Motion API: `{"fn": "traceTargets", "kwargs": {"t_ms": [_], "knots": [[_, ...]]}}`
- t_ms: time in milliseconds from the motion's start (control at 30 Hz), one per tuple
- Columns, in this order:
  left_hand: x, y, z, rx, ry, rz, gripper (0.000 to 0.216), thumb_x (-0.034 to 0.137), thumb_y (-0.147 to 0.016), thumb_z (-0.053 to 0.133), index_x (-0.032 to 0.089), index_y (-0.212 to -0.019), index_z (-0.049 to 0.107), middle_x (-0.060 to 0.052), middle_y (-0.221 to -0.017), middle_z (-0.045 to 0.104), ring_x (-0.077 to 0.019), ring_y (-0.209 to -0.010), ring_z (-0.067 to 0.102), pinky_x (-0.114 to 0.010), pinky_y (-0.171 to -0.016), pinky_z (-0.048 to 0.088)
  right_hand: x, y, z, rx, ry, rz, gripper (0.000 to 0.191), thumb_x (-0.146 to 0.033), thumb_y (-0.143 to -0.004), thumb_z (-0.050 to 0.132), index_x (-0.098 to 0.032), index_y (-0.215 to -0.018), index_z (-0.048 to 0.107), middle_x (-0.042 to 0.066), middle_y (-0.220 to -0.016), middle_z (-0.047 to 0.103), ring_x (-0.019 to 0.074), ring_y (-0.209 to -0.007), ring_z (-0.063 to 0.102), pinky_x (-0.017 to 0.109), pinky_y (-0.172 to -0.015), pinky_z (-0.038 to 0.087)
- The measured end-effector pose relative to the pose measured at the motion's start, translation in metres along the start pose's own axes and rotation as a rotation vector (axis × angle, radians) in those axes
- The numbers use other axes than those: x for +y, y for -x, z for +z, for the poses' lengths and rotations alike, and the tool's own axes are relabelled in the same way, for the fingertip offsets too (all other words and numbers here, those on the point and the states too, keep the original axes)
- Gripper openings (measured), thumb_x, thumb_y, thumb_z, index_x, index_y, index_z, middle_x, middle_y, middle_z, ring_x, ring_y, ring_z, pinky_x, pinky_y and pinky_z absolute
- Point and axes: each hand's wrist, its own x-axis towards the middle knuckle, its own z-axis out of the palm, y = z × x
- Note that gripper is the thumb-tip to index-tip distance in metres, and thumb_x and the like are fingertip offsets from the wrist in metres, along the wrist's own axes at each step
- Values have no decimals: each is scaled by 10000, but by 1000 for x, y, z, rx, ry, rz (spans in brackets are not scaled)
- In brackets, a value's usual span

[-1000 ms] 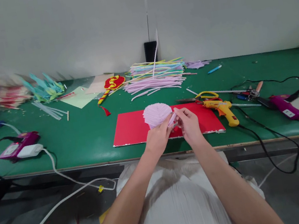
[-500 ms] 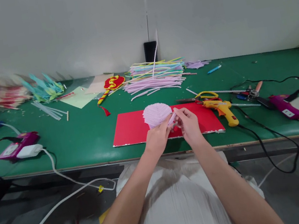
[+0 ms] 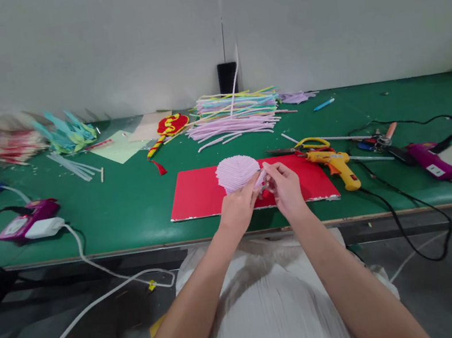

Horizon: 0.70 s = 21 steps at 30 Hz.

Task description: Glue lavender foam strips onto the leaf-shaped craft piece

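A pale pink fan-shaped piece made of pipe cleaners (image 3: pixel 235 172) rests on a red board (image 3: pixel 195 194) near the front of the green table (image 3: pixel 135 196). My left hand (image 3: pixel 238 209) pinches the piece at its lower right corner. My right hand (image 3: pixel 285 187) is closed on the same corner, its fingertips meeting those of the left hand. What lies between the fingertips is a short pink end of the piece.
A yellow glue gun (image 3: pixel 336 164) and yellow-handled scissors (image 3: pixel 307 146) lie right of the board. Stacked coloured pipe cleaners (image 3: pixel 236 112) sit behind it. Purple glue guns (image 3: pixel 27 218) (image 3: pixel 430 162) with cords lie at both sides. A red and yellow ornament (image 3: pixel 168 128) and paper scraps are at the back left.
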Motion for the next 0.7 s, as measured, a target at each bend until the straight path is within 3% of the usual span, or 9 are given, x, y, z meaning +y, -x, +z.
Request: {"fn": "traceTargets", "kwargs": {"t_ms": [167,300,533,700], "knots": [[-1,0,-3,29,273,-49,417,396,-911,476,233,-1294,501,-30,-886,715,-179,-740,657,-264,-657,473,0,-1,-1,11,-39,-14,386,-448,-599,778,-189,-539,497,-82,-449,465,34,-379,375,183,-361,263],[-6,-1,-1,76,543,-83,223,333,-922,426,205,-983,598,13,-714,662,-135,-656,602,-239,-637,436,0,-2,0,12,-59,-45,379,-441,-607,782,-187,-555,505,-82,-460,465,33,-392,369,188,-374,258],[-9,-4,1,145,578,-123,110,262,-877,472,201,-827,548,39,-637,577,-111,-577,511,-231,-584,373,6,-2,-3,-23,-1,-70,318,-490,-704,694,-193,-667,589,-56,-559,531,54,-456,439,195,-402,335],[-8,-4,1,187,663,-136,126,261,-886,465,203,-790,523,49,-605,557,-102,-563,510,-220,-586,382,8,-1,-2,-145,191,-84,276,-435,-662,729,-188,-725,624,-34,-608,593,83,-522,501,207,-441,389]]}}
